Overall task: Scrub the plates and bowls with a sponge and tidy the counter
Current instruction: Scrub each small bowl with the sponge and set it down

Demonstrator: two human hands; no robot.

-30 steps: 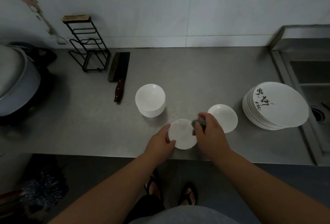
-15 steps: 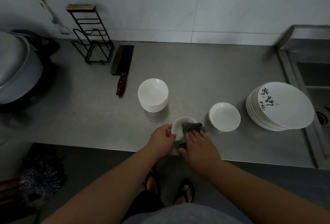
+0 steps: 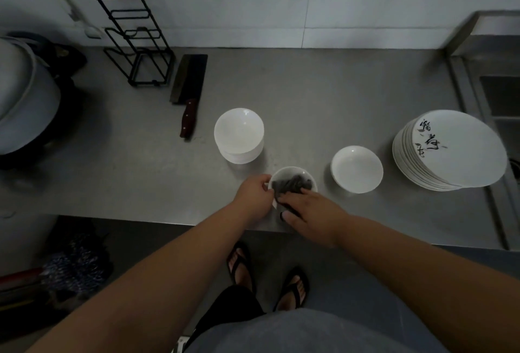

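Sponge (image 3: 292, 183) now deeper in bowl (image 3: 293, 170) under right hand (image 3: 312, 212); left hand (image 3: 251, 195) on rim

Looked like a kitchen: grey stainless-steel counter (image 3: 309, 93) with built-in steel sink (image 3: 498, 96), dark wood-handled cleaver (image 3: 188, 85), stack of white ceramic plates (image 3: 461, 152), stack of white bowls (image 3: 239, 133)

The only writing I saw was on the top plate (image 3: 461, 152) of the stack of plates (image 3: 403, 161) at the right end of the surface (image 3: 309, 99). It was a few black brush-drawn characters running down the plate's left side, too small and loosely stroked for me to read.
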